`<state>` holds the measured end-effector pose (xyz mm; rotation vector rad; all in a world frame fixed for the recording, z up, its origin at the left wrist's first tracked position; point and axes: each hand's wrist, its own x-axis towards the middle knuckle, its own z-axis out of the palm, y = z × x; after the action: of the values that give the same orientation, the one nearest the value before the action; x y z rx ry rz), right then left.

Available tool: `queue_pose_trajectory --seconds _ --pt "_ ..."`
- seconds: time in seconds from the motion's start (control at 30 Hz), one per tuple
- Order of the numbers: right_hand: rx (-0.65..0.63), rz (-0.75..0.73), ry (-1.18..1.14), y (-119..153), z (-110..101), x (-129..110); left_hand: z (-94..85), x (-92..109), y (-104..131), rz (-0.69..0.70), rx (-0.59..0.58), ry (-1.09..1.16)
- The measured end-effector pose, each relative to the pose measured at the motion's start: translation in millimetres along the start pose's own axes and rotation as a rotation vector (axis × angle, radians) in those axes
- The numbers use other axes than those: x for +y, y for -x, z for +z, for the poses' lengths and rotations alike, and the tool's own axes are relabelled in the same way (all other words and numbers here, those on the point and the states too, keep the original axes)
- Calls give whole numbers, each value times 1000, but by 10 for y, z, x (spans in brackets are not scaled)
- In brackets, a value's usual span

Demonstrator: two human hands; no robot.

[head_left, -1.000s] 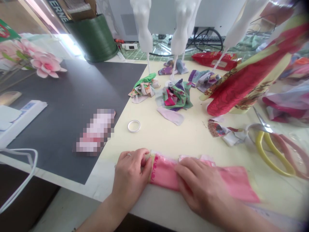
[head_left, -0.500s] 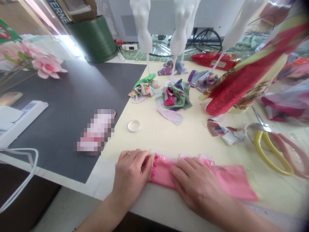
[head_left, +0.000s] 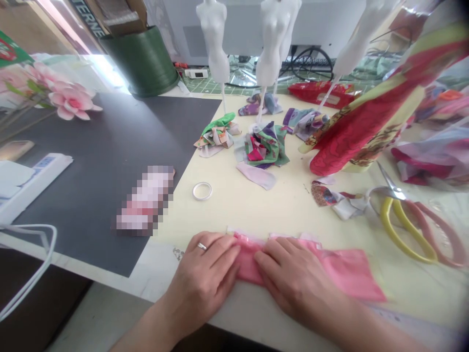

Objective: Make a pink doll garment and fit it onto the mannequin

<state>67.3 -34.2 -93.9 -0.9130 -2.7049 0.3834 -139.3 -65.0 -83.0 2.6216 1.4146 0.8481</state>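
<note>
A folded strip of pink fabric (head_left: 353, 274) lies along the table's near edge, with white pieces showing at its upper border. Bent over its left end, my left hand (head_left: 205, 274) has its fingers closed together on the cloth and a ring on one finger. My right hand (head_left: 298, 271) presses on the middle of the strip with curled fingers, its thumb along the lower edge. Between the hands a short stretch of pink shows. The fabric's left end is hidden under my left hand. Beyond the strip lies a small white ring-shaped roll (head_left: 202, 191).
Scissors (head_left: 394, 193) with yellow and pink handles lie at right. Behind stand white mannequins (head_left: 216, 44), fabric scraps (head_left: 266, 144) and a red draped dress (head_left: 351, 132). A pixelated object (head_left: 146, 200) rests on the dark mat (head_left: 120, 142); a green bin (head_left: 146, 61) stands behind it.
My left hand has moved right and rolled over the fabric's left end, covering the patterned border that showed before. My right hand stays almost in place on the strip.
</note>
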Motion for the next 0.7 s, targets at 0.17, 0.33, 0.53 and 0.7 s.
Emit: queue_pose_trajectory --seconds 0.17,0.33,0.53,0.7 --pt "11 2 5 7 -14 -10 24 29 46 40 -28 -46" --pt "25 -8 27 21 -1 -15 21 11 86 -8 -4 -76" --pt "28 3 44 7 -1 -27 26 2 75 -4 -50 -90" --pt "-22 -4 34 19 -5 -11 29 5 56 -25 -70 -69"
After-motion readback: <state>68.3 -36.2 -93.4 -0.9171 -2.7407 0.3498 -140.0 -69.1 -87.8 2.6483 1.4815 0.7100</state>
